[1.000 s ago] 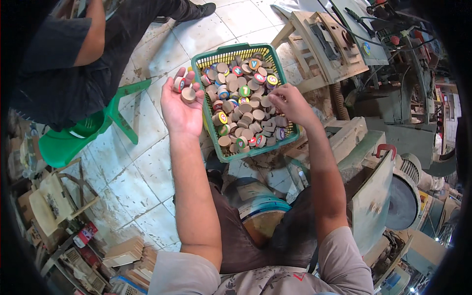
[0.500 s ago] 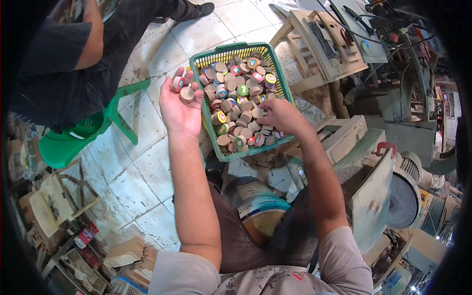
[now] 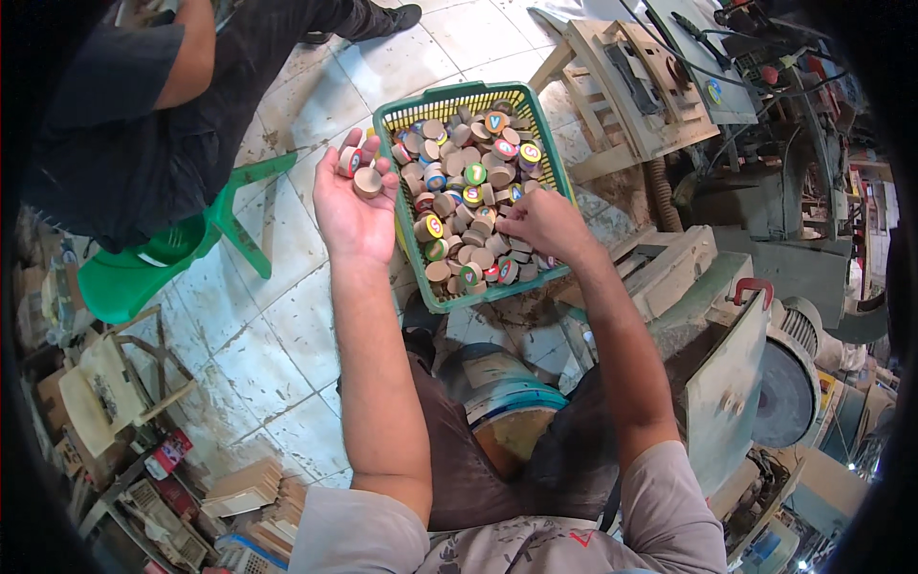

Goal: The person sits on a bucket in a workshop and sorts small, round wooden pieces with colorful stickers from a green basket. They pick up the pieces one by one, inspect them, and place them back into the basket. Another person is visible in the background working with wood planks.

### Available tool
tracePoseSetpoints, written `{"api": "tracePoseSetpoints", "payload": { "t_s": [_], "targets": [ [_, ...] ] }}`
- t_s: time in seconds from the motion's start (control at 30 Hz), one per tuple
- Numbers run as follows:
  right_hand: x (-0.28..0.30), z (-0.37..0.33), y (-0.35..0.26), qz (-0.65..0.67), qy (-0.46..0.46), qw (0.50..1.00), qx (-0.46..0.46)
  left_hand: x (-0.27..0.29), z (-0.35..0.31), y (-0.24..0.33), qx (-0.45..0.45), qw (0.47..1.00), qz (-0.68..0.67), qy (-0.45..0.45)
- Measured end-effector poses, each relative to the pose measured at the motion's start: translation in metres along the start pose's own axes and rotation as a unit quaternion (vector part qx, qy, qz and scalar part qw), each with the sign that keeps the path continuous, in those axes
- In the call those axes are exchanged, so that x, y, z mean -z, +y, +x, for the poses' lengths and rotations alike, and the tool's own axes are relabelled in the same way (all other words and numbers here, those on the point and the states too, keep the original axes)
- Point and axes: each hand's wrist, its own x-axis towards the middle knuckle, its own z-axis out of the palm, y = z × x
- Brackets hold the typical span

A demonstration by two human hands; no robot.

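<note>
My left hand point(image 3: 356, 210) is turned palm up at the basket's left edge, its fingers curled round two small round wooden discs. One disc point(image 3: 350, 161) shows a red printed face; the other, a plain wooden disc point(image 3: 367, 182), rests against the fingers. My right hand point(image 3: 547, 228) reaches over the right side of the green plastic basket point(image 3: 442, 307), fingertips pinched together among the discs. Whatever is between them is hidden. Inside lies a heap of similar discs point(image 3: 475, 174), some plain side up, others with red, green, yellow, blue or orange faces.
Another person's dark-clothed leg point(image 3: 277, 48) is at upper left, beside a green plastic chair point(image 3: 251, 234). A wooden stand point(image 3: 636, 91) and a machine with a round disc plate point(image 3: 779, 392) flank the right. Wooden boards point(image 3: 244, 488) lie at lower left on the tiled floor point(image 3: 277, 344).
My right hand's fingertips have drawn closer together and shifted slightly down; the plain disc that showed beside them is no longer clearly visible. My left hand still holds its two discs.
</note>
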Motion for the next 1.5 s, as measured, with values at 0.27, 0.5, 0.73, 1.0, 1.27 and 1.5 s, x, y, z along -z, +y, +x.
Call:
{"api": "tracePoseSetpoints", "payload": {
  "t_s": [0.27,0.5,0.73,1.0,1.27,1.5],
  "targets": [
    [0.022,-0.013,0.007,0.279,-0.062,0.957,-0.045,-0.002,-0.004,0.003,-0.002,1.0,0.002,0.002],
    [-0.002,-0.037,0.005,0.414,0.075,0.907,0.03,-0.003,-0.008,0.005,-0.012,1.0,-0.002,-0.017],
    [0.006,-0.031,-0.008,0.162,0.07,0.984,0.03,-0.004,-0.011,0.008,-0.015,1.0,-0.003,-0.025],
    [-0.002,-0.014,-0.013,-0.05,-0.043,0.995,0.073,-0.003,-0.01,0.008,-0.015,1.0,0.001,-0.022],
    [0.013,-0.018,-0.003,0.09,-0.071,0.993,0.015,-0.006,-0.011,0.007,-0.014,1.0,-0.002,-0.017],
    [0.016,-0.032,0.006,0.488,-0.084,0.869,-0.021,-0.004,-0.011,0.008,-0.017,1.0,0.014,-0.013]
  ]
}}
